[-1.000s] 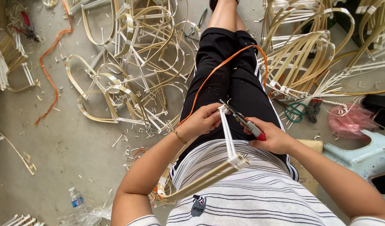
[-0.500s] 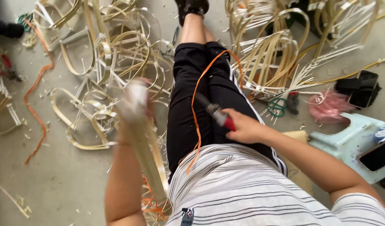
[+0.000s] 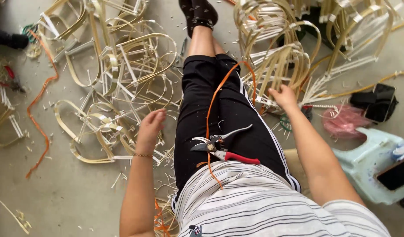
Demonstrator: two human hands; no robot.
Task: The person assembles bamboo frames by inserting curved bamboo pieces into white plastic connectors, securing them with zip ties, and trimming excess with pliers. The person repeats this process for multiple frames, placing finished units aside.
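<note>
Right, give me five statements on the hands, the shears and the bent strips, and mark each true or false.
1. The pruning shears lie on the person's lap with no hand on them. True.
2. The right hand holds the shears by their red handle. False: it reaches out to the pile of bent strips on the floor, away from the shears.
3. The left hand is open over the loops of strip on its side, with nothing in its grip. True.
4. The shears' blades are shut. False: they stand apart.
5. An orange strap runs along the black trousers. True.
</note>
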